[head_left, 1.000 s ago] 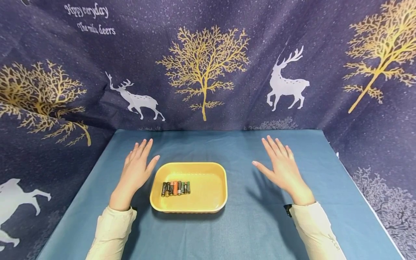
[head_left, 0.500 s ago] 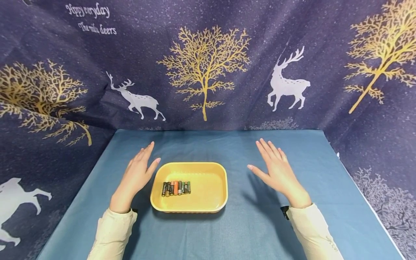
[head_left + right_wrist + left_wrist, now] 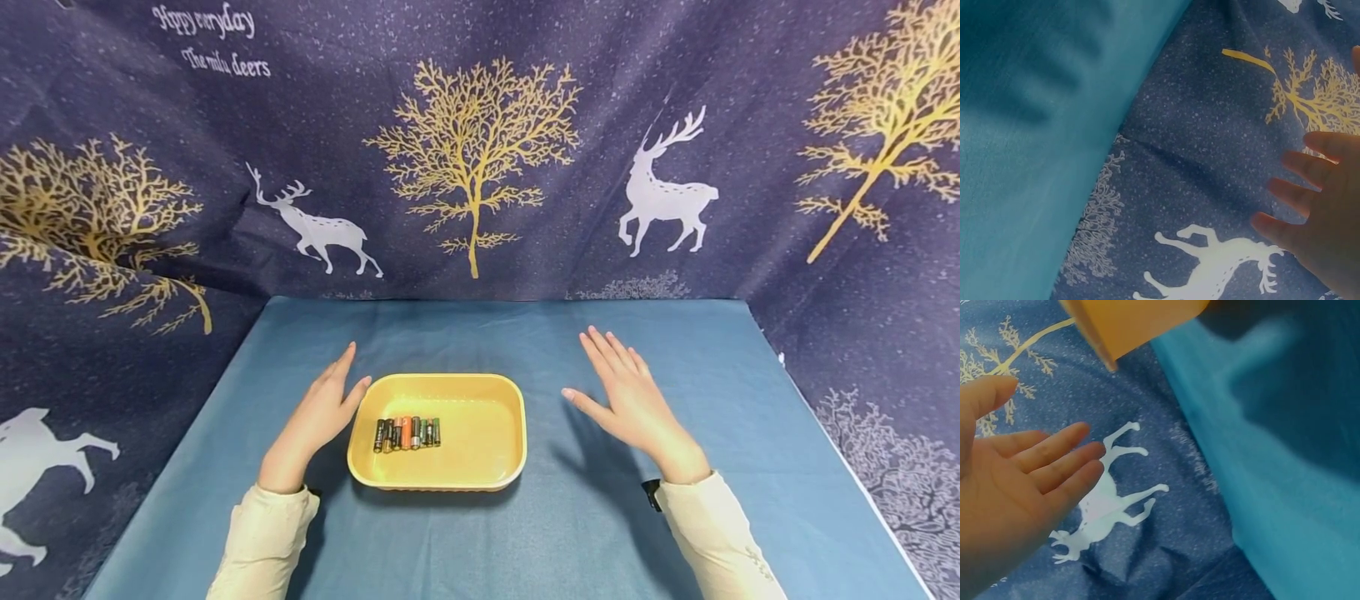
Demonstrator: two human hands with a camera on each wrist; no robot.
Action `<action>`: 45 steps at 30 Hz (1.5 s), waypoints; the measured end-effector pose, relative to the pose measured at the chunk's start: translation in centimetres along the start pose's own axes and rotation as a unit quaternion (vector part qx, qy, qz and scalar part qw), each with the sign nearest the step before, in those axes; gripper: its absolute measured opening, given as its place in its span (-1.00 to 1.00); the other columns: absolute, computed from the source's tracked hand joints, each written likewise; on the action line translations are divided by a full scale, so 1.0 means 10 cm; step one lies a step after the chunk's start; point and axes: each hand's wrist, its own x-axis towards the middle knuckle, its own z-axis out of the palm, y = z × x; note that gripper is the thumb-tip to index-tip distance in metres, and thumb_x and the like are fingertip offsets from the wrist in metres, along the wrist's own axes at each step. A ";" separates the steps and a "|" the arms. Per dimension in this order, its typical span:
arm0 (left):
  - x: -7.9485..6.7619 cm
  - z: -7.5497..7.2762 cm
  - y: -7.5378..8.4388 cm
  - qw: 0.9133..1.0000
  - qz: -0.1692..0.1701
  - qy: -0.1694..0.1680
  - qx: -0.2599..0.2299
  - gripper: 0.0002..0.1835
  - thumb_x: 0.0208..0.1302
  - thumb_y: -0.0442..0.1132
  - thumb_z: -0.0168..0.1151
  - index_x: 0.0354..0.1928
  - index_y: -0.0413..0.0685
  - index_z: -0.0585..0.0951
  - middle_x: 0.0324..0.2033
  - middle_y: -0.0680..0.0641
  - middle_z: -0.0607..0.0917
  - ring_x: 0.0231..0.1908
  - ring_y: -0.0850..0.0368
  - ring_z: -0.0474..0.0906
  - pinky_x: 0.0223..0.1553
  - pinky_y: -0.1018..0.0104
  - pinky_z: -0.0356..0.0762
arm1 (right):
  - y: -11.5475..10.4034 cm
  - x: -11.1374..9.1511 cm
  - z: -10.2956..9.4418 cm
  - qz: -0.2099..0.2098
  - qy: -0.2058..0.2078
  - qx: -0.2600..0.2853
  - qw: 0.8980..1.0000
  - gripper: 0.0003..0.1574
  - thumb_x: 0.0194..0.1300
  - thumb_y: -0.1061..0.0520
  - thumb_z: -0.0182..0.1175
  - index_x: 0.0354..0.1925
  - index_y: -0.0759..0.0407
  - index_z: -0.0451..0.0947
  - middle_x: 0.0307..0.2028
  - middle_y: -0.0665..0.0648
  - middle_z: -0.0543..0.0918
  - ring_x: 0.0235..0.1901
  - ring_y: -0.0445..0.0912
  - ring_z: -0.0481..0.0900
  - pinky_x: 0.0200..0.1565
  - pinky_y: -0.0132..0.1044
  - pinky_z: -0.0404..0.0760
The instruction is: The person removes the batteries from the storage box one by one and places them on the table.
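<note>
A yellow rectangular tray [image 3: 480,477] stands on the blue cloth, and its edge also shows at the top of the left wrist view. Inside, towards its left, several batteries [image 3: 407,433] lie side by side in a row, mostly dark with one orange. My left hand [image 3: 318,417] is beside the tray's left end, fingers straight, its thumb tip overlapping the rim in the head view. To the right of the tray, apart from it, my right hand [image 3: 633,408] hovers with fingers extended and thumb spread. Neither hand holds anything.
Blue cloth [image 3: 465,550] covers the table around the tray. Behind and at both sides hangs a dark curtain [image 3: 525,250] printed with deer and trees. A small black strap [image 3: 652,493] shows at the right sleeve cuff.
My right hand has moved left and slightly nearer the body, towards the tray. The left hand has lowered a little and turned more edge-on. The tray and batteries have stayed put.
</note>
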 end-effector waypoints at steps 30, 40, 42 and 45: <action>0.17 0.24 -0.17 0.998 -0.018 -0.034 -0.058 -0.51 0.40 -0.35 0.06 0.28 -0.50 0.32 -0.11 -0.37 0.62 -0.14 -0.20 0.59 -0.15 -0.02 0.60 | -0.03 -0.07 0.13 0.011 -0.040 0.011 0.999 0.04 0.32 -0.38 0.06 0.51 0.10 -0.03 0.49 0.15 -0.01 0.46 0.14 -0.07 0.39 0.17 -0.10; 0.19 0.23 -0.20 0.998 -0.020 -0.006 -0.055 -0.73 0.31 -0.43 0.14 -0.01 -0.45 0.61 -0.22 -0.32 0.67 -0.29 -0.11 0.61 -0.30 0.08 0.60 | -0.02 -0.07 0.15 0.008 -0.045 0.008 0.999 0.05 0.32 -0.39 0.05 0.51 0.11 -0.03 0.49 0.17 0.00 0.45 0.17 -0.05 0.39 0.18 -0.09; 0.19 0.23 -0.20 0.997 -0.026 -0.003 -0.065 -0.77 0.30 -0.43 0.16 -0.07 -0.43 0.64 -0.21 -0.32 0.69 -0.28 -0.12 0.62 -0.28 0.07 0.61 | -0.02 -0.07 0.15 0.007 -0.046 0.007 0.999 0.05 0.32 -0.39 0.05 0.50 0.12 -0.02 0.49 0.18 0.00 0.45 0.18 -0.04 0.38 0.19 -0.09; 0.19 0.23 -0.19 0.995 -0.045 -0.006 -0.094 -0.80 0.30 -0.44 0.17 -0.11 -0.41 0.66 -0.26 -0.31 0.70 -0.35 -0.07 0.63 -0.35 0.12 0.62 | -0.02 -0.06 0.16 0.007 -0.051 0.007 0.999 0.05 0.32 -0.39 0.04 0.51 0.12 -0.02 0.49 0.18 -0.01 0.45 0.17 -0.07 0.38 0.19 -0.09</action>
